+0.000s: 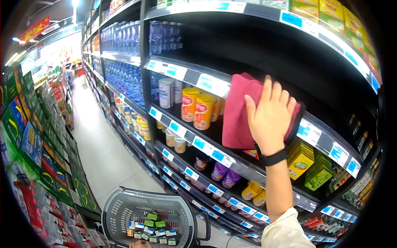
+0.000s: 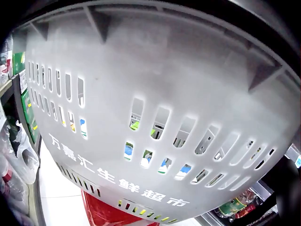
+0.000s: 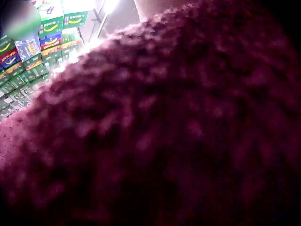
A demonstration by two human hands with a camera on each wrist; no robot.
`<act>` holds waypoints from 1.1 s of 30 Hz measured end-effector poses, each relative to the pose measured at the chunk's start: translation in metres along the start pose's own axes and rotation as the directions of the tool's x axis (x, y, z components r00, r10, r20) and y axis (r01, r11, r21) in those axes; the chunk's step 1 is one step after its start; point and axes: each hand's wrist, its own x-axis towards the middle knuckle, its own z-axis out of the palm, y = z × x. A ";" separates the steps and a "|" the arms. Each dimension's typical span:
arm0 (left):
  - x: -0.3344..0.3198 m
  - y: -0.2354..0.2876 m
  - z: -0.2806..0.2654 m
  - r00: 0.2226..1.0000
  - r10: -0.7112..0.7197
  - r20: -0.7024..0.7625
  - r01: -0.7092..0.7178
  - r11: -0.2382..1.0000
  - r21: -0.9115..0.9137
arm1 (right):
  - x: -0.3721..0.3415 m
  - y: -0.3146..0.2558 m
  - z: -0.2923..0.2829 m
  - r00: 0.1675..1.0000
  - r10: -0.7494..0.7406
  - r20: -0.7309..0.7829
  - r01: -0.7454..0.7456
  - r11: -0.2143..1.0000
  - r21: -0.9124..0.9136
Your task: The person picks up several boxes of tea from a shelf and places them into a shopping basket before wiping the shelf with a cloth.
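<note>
In the head view my right hand point(image 1: 271, 113) lies with spread, mostly straight fingers on a dark red cloth point(image 1: 240, 111), which hangs over the front edge of a shelf. The same cloth point(image 3: 164, 122) fills most of the right wrist view, blurred and close. A small part of my left hand point(image 1: 140, 244) shows at the bottom edge, by the near side of a grey shopping basket point(image 1: 111, 206); its fingers are mostly cut off. In the left wrist view the basket's outer wall point(image 2: 108, 108) fills the frame, without the hand. Small green and white packs point(image 1: 153, 231) lie in the basket.
Left of the cloth stand orange canisters point(image 1: 202, 111) and a white can point(image 1: 166, 93). Below are purple cups point(image 1: 225, 174) and yellow boxes point(image 1: 300, 160). Bottled water point(image 1: 124, 78) fills shelves further along. Stacked green boxes point(image 1: 37, 140) border the aisle floor point(image 1: 95, 128) at left.
</note>
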 end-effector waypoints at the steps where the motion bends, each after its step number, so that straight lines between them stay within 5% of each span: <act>1: 0.000 0.002 -0.006 1.000 0.019 -0.001 -0.019 0.999 -0.026 | 0.005 -0.013 0.004 1.000 -0.012 0.014 0.012 1.000 0.017; 10: 0.003 0.000 -0.005 1.000 -0.001 0.013 0.002 0.998 -0.066 | 0.046 -0.125 0.044 0.970 -0.182 0.159 0.171 0.982 0.080; 14: 0.007 0.012 -0.028 0.987 -0.076 0.144 0.080 0.997 -0.022 | 0.065 -0.171 0.064 0.972 -0.183 0.145 0.181 0.983 0.022; 24: 0.008 -0.005 0.009 0.993 0.053 -0.104 -0.061 0.995 -0.075 | 0.091 -0.246 0.099 0.982 -0.184 0.042 0.187 0.980 -0.067; 33: 0.007 -0.008 0.017 1.000 0.008 -0.023 -0.010 0.997 -0.071 | 0.110 -0.297 0.120 0.976 -0.210 0.053 0.213 0.976 -0.056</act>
